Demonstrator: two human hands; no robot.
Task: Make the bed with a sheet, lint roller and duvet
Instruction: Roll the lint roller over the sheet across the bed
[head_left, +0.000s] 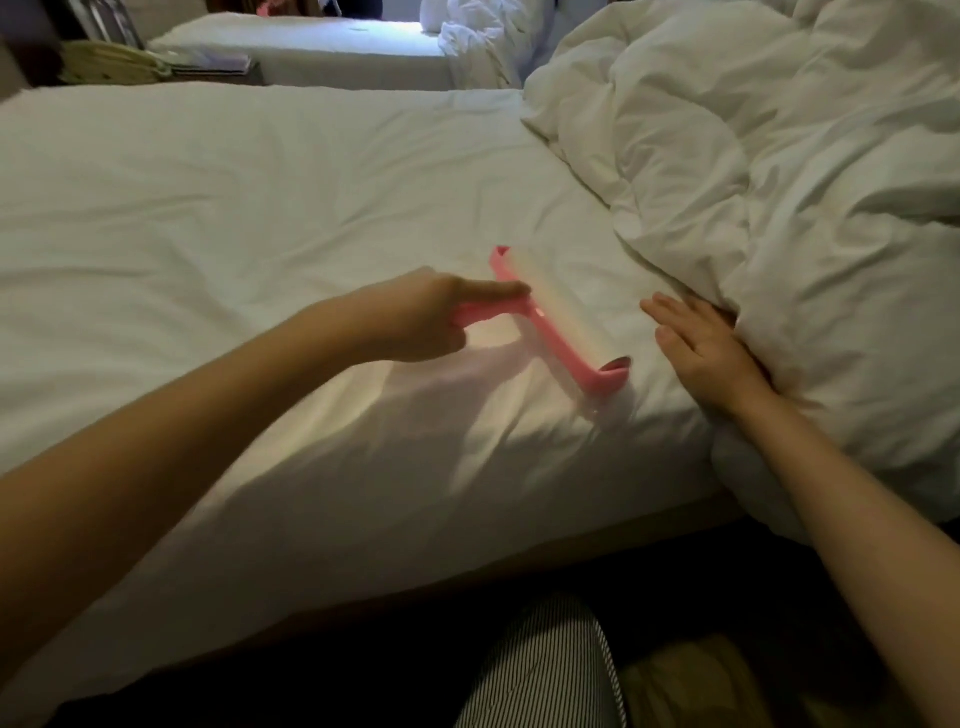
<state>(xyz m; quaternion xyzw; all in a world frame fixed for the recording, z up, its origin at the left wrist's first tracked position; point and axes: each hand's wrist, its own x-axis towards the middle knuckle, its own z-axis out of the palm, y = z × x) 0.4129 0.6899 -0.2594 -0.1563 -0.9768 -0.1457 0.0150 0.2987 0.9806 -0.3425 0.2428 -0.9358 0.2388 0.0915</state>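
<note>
- Head view looks down on a bed covered by a white sheet (249, 208), mostly smooth with soft creases.
- Left hand (415, 317) grips the pink handle of a lint roller (558, 322), index finger stretched along the handle toward the frame.
- Roller's white drum lies on the sheet near the middle of the bed, set at a slant, its far end up and left, its near end down and right.
- Right hand (706, 353) lies flat with straight fingers on the sheet, just right of the roller and apart from it; its outer edge touches the duvet (779, 182).
- Duvet is bunched in a rumpled heap over the right part of the bed, its lower edge hanging past the mattress side.
- Striped trousers (545, 670) show at the bottom edge.
- Second bed (311, 52) with heaped white bedding stands beyond, and a phone (114, 65) at upper left.
</note>
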